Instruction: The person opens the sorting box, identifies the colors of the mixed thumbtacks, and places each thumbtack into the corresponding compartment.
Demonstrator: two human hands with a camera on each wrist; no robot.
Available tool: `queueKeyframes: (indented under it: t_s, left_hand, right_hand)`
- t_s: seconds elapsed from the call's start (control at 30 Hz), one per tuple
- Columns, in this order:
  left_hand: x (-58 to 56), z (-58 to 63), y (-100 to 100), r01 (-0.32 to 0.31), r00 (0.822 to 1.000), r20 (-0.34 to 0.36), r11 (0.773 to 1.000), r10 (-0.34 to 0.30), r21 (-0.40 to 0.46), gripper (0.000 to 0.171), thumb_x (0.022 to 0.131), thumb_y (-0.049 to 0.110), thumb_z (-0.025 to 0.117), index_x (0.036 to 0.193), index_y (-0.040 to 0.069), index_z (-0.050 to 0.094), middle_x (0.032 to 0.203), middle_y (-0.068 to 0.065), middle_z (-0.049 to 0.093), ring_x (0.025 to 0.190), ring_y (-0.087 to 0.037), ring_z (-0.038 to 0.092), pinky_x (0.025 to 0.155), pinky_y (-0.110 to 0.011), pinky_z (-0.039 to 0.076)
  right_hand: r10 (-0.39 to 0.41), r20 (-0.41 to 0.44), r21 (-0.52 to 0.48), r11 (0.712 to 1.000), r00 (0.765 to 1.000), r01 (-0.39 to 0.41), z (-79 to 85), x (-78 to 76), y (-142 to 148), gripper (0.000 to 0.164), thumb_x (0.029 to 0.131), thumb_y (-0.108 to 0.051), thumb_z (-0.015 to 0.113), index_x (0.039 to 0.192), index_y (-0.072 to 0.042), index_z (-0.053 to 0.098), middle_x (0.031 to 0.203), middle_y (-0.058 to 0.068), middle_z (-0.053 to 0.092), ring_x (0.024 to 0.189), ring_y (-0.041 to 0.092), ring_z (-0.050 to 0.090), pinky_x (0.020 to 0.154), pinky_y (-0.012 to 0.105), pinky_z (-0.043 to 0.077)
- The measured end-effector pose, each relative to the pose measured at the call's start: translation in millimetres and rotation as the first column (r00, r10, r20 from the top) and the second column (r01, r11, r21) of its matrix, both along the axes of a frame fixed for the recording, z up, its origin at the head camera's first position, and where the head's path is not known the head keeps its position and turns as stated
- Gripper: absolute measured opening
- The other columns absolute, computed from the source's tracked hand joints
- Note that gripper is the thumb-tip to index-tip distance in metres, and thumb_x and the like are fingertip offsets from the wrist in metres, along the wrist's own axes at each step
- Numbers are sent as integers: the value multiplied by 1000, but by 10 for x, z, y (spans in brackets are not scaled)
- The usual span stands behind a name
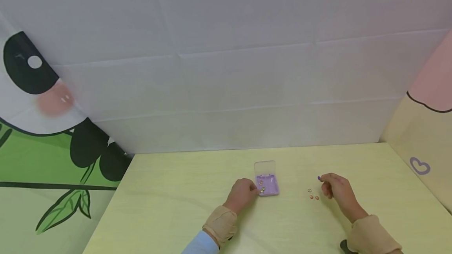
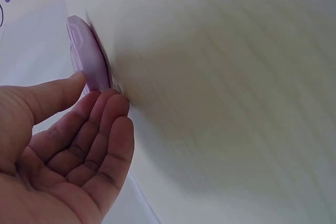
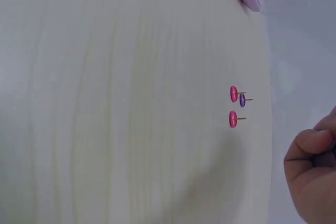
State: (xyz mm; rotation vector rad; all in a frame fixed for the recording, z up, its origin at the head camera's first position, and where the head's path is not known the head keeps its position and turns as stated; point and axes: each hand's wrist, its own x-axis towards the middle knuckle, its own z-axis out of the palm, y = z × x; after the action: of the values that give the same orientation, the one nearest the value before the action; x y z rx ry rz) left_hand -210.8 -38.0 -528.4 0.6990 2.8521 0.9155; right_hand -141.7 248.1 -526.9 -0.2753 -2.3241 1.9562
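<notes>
A small purple box [image 1: 270,185] with a clear raised lid [image 1: 265,166] stands on the table, a few thumbtacks [image 1: 263,189] inside it. My left hand [image 1: 242,195] pinches its near left corner between thumb and fingers; the left wrist view shows the box's side [image 2: 90,56] at the fingertips. Off to the right, my right hand [image 1: 338,193] pinches a purple thumbtack [image 1: 319,178] above the table. Below and left of that hand lie two pink thumbtacks [image 3: 233,119] and one purple thumbtack [image 3: 242,100], pins pointing up.
The pale yellow table [image 1: 159,207] runs back to a white cloth wall [image 1: 226,89]. Printed cloth panels [image 1: 416,156] stand along both sides. A dark object [image 1: 347,247] shows beside the right sleeve at the near edge.
</notes>
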Motion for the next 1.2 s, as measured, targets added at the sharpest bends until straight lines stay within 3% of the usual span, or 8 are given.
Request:
queueKeyframes:
  t_s: [0.17,0.23,0.4,0.6,0.8,0.97,1.1,1.2]
  left_hand:
    - [2,4,0,-5,1000,15,1000,5,8,15,82,9,69,79,-4,75,78,-16,76,68,-20,63,65,-38,57]
    - [6,9,2,-8,1000,22,1000,7,12,15,82,8,69,79,-4,75,78,-16,76,68,-20,61,65,-38,56]
    - [6,16,3,-7,1000,15,1000,7,4,15,83,9,69,79,-4,75,78,-15,76,67,-19,61,64,-37,56]
    - [8,5,-1,-7,1000,8,1000,7,2,15,83,10,69,78,-4,75,78,-15,76,67,-19,61,64,-37,56]
    - [-22,-10,10,-8,1000,0,1000,8,2,16,82,10,69,78,-3,76,78,-15,77,68,-20,63,65,-36,57]
    - [-59,-14,29,-13,1000,1,1000,13,4,15,82,10,70,78,-3,76,78,-14,77,66,-17,61,63,-35,56]
    - [-73,-7,42,-21,1000,8,1000,21,7,15,82,10,70,78,-3,76,78,-14,76,66,-17,61,63,-35,56]
    - [-84,0,53,-25,1000,7,1000,25,9,15,82,10,70,78,-3,76,77,-14,76,66,-18,62,63,-35,56]
  right_hand:
    - [63,-48,-248,966,997,-73,23,15,18,35,99,-8,38,72,-14,60,49,-12,54,45,6,44,45,23,38]
    - [94,-79,-348,930,992,-116,32,20,21,37,100,-7,35,75,-15,62,50,-11,56,45,5,45,45,25,31]
    - [167,-151,-533,816,974,-222,13,6,32,43,101,-3,27,78,-15,62,54,-10,62,48,2,50,48,22,29]
    - [233,-254,-612,713,939,-342,-25,-4,42,48,101,-2,21,83,-13,64,61,-8,66,54,3,55,51,16,39]
    - [260,-268,-631,681,928,-373,-21,-35,39,49,102,-2,20,84,-13,65,63,-7,68,56,4,57,52,15,46]
    - [263,-245,-627,692,933,-359,-5,-88,21,53,101,0,19,81,-13,66,60,-7,68,54,4,55,51,15,43]
    - [239,-206,-575,755,949,-315,9,-138,-28,52,101,0,23,73,-16,64,55,-11,64,50,4,46,51,24,23]
    - [231,-187,-510,807,955,-296,1,-176,-60,51,102,-2,27,65,-16,60,52,-13,59,49,10,34,54,35,19]
